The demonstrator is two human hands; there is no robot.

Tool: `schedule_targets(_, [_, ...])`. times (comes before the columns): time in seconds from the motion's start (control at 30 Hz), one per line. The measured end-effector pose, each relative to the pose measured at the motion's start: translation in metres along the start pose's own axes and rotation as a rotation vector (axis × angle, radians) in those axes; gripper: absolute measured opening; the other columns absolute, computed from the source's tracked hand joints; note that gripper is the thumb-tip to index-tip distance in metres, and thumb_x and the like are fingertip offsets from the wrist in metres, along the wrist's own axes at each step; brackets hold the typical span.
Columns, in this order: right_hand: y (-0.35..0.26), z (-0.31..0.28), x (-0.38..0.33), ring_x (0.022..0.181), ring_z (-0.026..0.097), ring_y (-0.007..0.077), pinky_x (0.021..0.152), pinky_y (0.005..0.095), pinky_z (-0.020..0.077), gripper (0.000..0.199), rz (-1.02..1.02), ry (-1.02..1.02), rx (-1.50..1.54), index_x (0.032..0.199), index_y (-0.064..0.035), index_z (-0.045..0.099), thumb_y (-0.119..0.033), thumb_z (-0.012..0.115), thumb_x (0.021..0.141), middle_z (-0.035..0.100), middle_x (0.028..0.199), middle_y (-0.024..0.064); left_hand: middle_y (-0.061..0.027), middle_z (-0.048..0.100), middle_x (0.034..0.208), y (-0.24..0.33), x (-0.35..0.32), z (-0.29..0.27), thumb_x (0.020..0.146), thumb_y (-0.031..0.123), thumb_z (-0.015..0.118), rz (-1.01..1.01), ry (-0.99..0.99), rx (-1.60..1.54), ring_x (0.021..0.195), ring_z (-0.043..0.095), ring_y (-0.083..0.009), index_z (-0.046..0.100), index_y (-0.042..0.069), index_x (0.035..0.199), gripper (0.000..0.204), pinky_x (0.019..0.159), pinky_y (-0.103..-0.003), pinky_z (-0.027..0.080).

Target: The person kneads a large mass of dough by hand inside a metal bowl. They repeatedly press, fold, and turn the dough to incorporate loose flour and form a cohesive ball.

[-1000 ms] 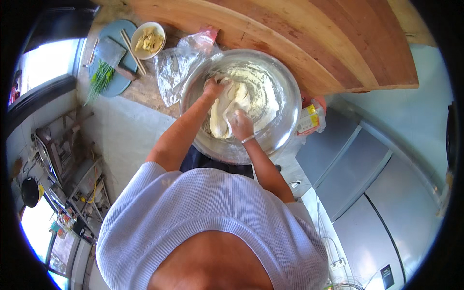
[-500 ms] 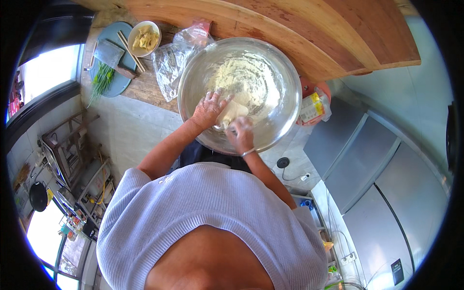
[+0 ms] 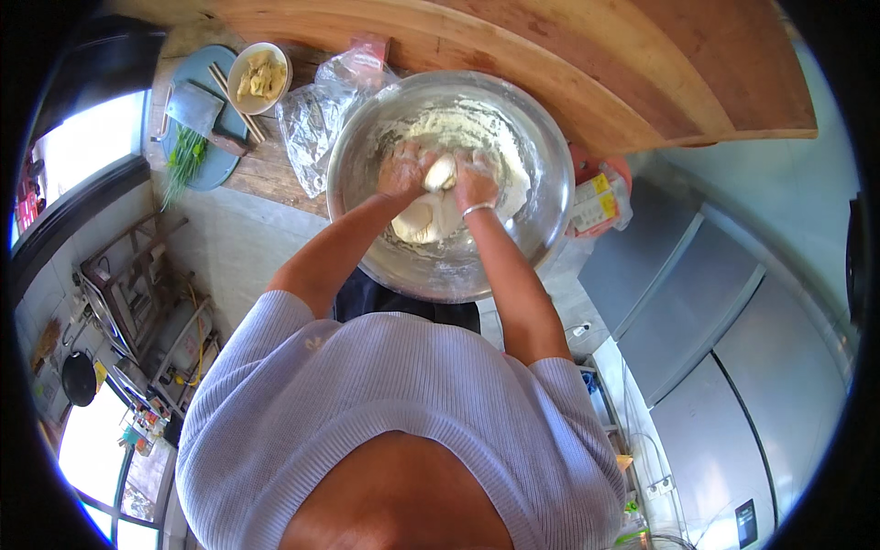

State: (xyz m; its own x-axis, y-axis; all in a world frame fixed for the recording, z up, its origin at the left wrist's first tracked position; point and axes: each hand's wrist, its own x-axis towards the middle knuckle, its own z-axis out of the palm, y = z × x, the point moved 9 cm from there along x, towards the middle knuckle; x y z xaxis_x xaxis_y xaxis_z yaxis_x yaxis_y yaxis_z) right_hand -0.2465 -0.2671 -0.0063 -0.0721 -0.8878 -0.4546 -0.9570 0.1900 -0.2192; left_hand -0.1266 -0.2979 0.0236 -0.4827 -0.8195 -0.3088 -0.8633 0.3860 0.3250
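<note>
Inside a wide metal bowl (image 3: 543,229), pale dough (image 3: 417,220) lies toward the near side, with a rounded bulge of it rising between my hands. My left hand (image 3: 405,170) is closed over the far left part of the dough. My right hand (image 3: 477,179), with a bracelet at its wrist, grips the dough from the right. Both hands are dusted with flour, and their fingertips are partly hidden. Loose flour (image 3: 513,165) coats the bowl's bottom and far wall.
Left of the bowl lie a crumpled clear plastic bag (image 3: 307,124) and a bowl of yellowish food (image 3: 262,77). A blue cutting board (image 3: 215,170) carries a cleaver (image 3: 194,108), chopsticks (image 3: 236,101) and green stalks (image 3: 186,160). A wooden board (image 3: 550,55) rises behind; a yellow-and-white package (image 3: 596,203) is right.
Both hands have moved farther into the bowl, the right one rising beside the left. The dough now bulges up between them. The view has shifted slightly.
</note>
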Motion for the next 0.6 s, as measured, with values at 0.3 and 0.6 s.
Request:
schedule_targets(0.3, [-0.003,0.006,-0.018,0.113,0.047,0.0415,0.085,0.0456,0.0469,0.046,0.02,0.053,0.148,0.123,-0.0051,0.047,-0.013,0.055,0.079,0.04,0.133,0.0201,-0.0161,0.046,0.128,0.005,0.005,0.012,0.058,0.031,0.079,0.053,-0.335,-0.325,0.122,0.041,-0.0332,0.039,0.021,0.135,0.087,0.096,-0.044,0.04])
schedule_targets(0.6, [-0.05,-0.048,-0.128,0.127,0.03,0.0429,0.103,0.0499,0.0312,0.088,0.029,-0.042,0.259,0.134,-0.0096,0.036,-0.033,0.08,0.061,0.031,0.139,0.0191,-0.016,0.039,0.133,0.021,-0.067,0.01,0.051,0.034,0.084,0.116,-0.492,0.018,0.128,0.033,-0.0375,0.041,0.022,0.134,0.094,0.105,-0.046,0.029])
